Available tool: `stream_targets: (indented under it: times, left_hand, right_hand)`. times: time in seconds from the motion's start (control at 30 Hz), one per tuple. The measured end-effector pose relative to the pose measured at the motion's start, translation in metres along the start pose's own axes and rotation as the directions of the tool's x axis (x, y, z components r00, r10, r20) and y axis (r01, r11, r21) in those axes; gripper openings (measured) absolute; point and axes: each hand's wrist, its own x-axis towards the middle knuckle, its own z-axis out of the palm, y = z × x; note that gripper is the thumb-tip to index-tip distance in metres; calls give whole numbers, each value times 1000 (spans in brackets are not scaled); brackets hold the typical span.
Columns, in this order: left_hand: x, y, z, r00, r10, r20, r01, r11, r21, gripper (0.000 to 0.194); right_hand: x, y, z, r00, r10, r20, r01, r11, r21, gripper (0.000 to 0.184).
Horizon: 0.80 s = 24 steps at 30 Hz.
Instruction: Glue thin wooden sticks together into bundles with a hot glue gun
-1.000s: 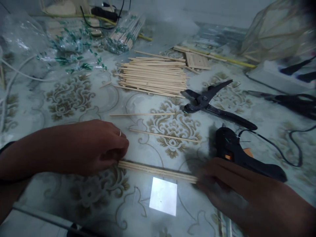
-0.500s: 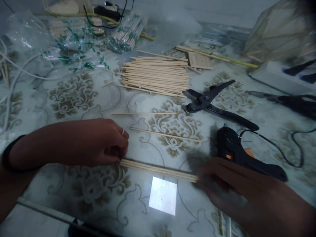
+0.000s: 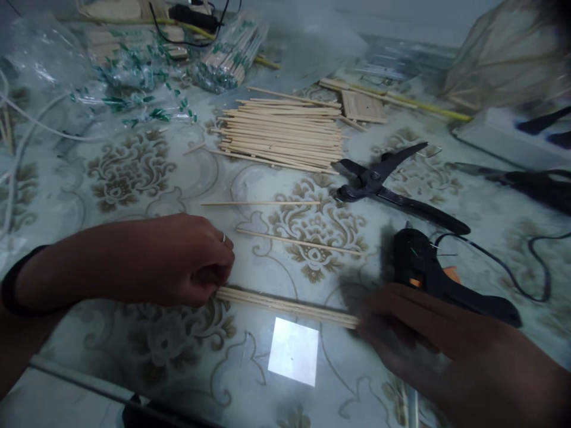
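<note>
Several thin wooden sticks point(image 3: 288, 306) lie side by side as a narrow bundle, low over the patterned tabletop point(image 3: 178, 368). My left hand point(image 3: 196, 261), wearing a ring, has its curled fingers closed at the bundle's left end. At the right end, the fingers of my right hand point(image 3: 419, 339) pinch the sticks; the fingertips are slightly blurred. Two single sticks, a farther one point(image 3: 261, 203) and a nearer one point(image 3: 298, 242), rest apart beyond the bundle. Just behind my right hand lies a black glue gun point(image 3: 446, 279) with an orange trigger.
A pile of sticks point(image 3: 281, 134) lies at the back centre. Right of it are black-handled cutters point(image 3: 379, 187) and scissors point(image 3: 521, 181). Plastic-wrapped stick packs point(image 3: 229, 53) and crumpled wrappers point(image 3: 134, 83) fill the back left. A stick-framed object point(image 3: 504, 59) stands at the back right.
The view has shifted slightly. Both hands keep hold of the bundle's ends, with hardly any movement; the loose sticks and tools stay where they were.
</note>
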Motion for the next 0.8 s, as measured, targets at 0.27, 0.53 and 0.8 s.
stream_targets:
  times: [0.27,0.53,0.8]
  left_hand:
    - [0,0,2,1000,7,5,-7,1000,-10,24]
    - [-2,-4,-1,999,35,9,-34,997,-74,27]
    - [-4,-2,-2,999,41,-7,-41,998,-50,25]
  right_hand:
    - [-5,4,7,996,81,-23,-81,997,-5,22]
    - [-5,0,7,997,66,-46,-66,998,0,19]
    - [-3,-3,6,998,42,-46,-42,999,0,19]
